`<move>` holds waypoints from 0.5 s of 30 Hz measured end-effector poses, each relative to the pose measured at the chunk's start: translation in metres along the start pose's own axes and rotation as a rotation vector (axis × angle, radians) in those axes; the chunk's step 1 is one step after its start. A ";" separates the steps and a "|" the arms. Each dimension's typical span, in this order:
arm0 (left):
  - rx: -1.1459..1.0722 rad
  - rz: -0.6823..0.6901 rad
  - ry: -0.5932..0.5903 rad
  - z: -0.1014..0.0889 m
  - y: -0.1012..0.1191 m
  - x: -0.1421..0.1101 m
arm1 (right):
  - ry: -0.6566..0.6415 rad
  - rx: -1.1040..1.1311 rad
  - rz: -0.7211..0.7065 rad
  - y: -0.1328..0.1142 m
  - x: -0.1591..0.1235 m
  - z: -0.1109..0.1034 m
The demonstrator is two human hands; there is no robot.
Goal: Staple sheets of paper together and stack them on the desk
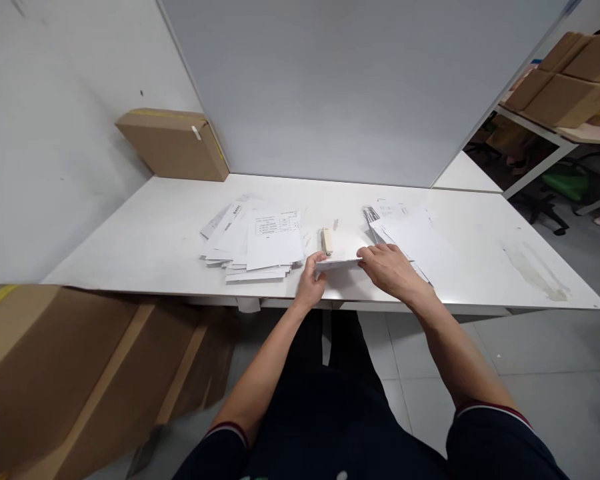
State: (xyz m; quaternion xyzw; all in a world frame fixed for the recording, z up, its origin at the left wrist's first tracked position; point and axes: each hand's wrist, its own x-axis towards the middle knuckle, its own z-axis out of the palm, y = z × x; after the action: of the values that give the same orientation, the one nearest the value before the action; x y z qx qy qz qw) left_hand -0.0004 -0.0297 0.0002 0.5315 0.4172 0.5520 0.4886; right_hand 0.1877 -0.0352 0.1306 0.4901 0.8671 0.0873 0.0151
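Left hand (312,279) pinches near end of flat white paper (341,265) between thumb and fingers; right hand (387,268) grips opposite end, fingers curled. Paper seen nearly edge-on (sheet count unclear), above white smooth-topped desk (125,247). Small cream oblong stapler-like tool (327,241) just beyond. Loose pile of printed white sheets (275,243) left, spread white papers (405,233) right.

The person wears a very dark navy shirt (340,427) with short sleeves. The left sleeve (213,457) and the right sleeve (495,437) end above bare forearms, each edged with a narrow trim of dark red beside white. A small pale round spot shows low on the shirt front. Below it come black trousers (353,347), plain and dark. Both the left hand (311,280) and the right hand (387,268) are bare.
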 end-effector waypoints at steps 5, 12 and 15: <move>0.094 0.027 0.033 0.005 0.002 0.002 | -0.009 -0.005 0.001 0.003 -0.001 -0.001; 0.109 -0.052 -0.041 0.000 0.004 0.003 | -0.064 0.030 0.026 0.005 -0.001 -0.005; 0.023 -0.056 -0.046 -0.003 0.004 0.004 | -0.052 0.206 0.142 0.013 -0.010 -0.014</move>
State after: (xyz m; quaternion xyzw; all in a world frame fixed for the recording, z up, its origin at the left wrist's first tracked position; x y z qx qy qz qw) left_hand -0.0040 -0.0261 0.0043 0.5379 0.4268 0.5210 0.5071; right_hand 0.2019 -0.0393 0.1462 0.5513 0.8339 -0.0141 -0.0190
